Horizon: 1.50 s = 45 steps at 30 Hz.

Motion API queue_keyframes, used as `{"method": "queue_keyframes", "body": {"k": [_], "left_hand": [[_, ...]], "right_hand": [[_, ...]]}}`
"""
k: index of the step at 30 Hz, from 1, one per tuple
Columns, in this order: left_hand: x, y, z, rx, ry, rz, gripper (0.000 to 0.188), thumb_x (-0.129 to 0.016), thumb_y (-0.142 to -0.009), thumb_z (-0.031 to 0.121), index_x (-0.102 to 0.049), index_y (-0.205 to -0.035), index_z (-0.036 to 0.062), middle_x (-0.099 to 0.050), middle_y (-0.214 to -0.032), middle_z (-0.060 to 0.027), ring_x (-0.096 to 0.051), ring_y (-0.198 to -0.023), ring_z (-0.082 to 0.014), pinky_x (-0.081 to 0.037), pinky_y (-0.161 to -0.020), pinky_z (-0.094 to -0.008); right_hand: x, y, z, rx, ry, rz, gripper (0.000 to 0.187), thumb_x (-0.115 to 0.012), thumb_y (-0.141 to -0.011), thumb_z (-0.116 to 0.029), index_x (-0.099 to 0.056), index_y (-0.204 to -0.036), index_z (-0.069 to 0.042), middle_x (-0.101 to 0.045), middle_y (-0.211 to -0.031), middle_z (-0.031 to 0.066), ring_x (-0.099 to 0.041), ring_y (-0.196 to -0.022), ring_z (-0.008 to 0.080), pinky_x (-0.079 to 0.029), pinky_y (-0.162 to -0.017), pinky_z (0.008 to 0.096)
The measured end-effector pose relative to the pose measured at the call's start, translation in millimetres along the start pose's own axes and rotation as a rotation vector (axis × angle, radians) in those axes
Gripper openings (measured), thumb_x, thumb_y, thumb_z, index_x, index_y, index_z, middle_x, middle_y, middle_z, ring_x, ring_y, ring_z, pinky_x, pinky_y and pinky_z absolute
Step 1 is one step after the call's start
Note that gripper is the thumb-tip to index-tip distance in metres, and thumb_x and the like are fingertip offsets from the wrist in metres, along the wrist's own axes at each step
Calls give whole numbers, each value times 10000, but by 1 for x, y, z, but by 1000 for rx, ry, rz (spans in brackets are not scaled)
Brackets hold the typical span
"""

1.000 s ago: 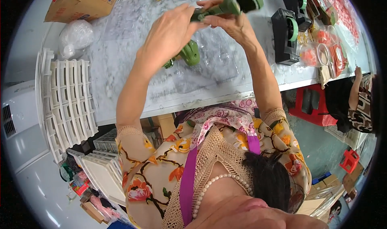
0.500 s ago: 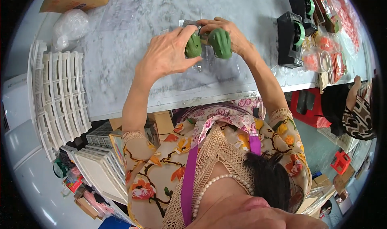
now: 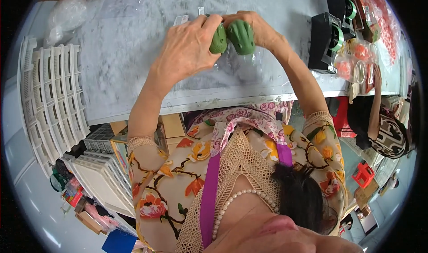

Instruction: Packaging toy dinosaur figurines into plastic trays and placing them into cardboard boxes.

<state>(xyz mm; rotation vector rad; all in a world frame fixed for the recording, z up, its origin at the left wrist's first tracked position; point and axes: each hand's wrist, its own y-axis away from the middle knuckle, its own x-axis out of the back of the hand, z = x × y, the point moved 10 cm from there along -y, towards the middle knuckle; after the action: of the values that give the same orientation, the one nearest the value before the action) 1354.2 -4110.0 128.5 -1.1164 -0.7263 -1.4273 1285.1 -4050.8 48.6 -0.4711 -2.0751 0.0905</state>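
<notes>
My left hand [image 3: 183,47] curls around a rounded green bumpy piece [image 3: 218,40], with its thumb side toward me. Close beside it, a second green piece [image 3: 241,38], ribbed and cactus-like, is gripped by my right hand [image 3: 259,29] from behind. The two pieces nearly touch at the top, and both hands meet there above the table. My right fingertips are mostly hidden behind the pieces. Small clear and white scraps [image 3: 181,20] lie just past my left hand. What exactly the green pieces are, I cannot tell.
Black tape dispensers [image 3: 322,43] with green tape stand at the right, beside clear tubs of red items [image 3: 344,66]. White plastic racks [image 3: 55,106] stand left of the grey table [image 3: 133,81]. A bundled plastic bag [image 3: 67,14] sits at the far left. Another person's arm [image 3: 376,106] reaches in at right.
My hands have drawn closer together, bringing the two green pieces nearer each other. The view has shifted a little. The other person's arm now reaches further onto the table.
</notes>
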Motion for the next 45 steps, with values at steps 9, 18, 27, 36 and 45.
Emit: {"method": "queue_keyframes", "body": {"k": [9, 18, 27, 36, 45], "left_hand": [[11, -10, 28, -187, -124, 42, 676, -737, -689, 145, -484, -1316, 144, -524, -1303, -116, -573, -1085, -341, -485, -879, -443], [-8, -20, 42, -159, 2, -191, 493, -708, -776, 258, -561, -1238, 172, -465, -1312, -159, -542, -1074, -373, -460, -856, -469], [-10, -32, 38, -52, 76, -303, 505, -737, -725, 180, -570, -1199, 129, -474, -1281, -154, -560, -1015, -398, -466, -811, -456], [-14, -33, 16, -38, 58, -286, 515, -727, -737, 242, -559, -1215, 152, -455, -1292, -176, -564, -978, -403, -456, -794, -465], [-11, -29, 39, -127, 86, -219, 439, -666, -779, 170, -557, -1202, 130, -487, -1253, -167, -542, -1041, -404, -455, -847, -443]], "right_hand": [[-25, 29, 36, -152, -344, 269, 383, -709, -693, -175, -664, -1067, -106, -676, -1037, 80, -607, -779, 318, -496, -760, 385], [67, 13, 73, -336, -261, 116, 635, -751, -745, -181, -529, -1340, -169, -647, -1162, 141, -654, -949, 285, -536, -805, 401], [118, -5, 299, -719, 151, 638, 677, -780, -663, -326, -555, -1265, -111, -633, -1114, 153, -586, -1005, 342, -462, -918, 410], [120, 56, 242, -710, -852, 1087, 440, -662, -752, -174, -617, -1170, -45, -657, -907, 93, -644, -762, 126, -530, -627, 273], [154, 133, 115, -549, -284, 1186, 671, -779, -667, -120, -511, -1283, -118, -666, -986, 67, -634, -904, 187, -505, -834, 329]]}}
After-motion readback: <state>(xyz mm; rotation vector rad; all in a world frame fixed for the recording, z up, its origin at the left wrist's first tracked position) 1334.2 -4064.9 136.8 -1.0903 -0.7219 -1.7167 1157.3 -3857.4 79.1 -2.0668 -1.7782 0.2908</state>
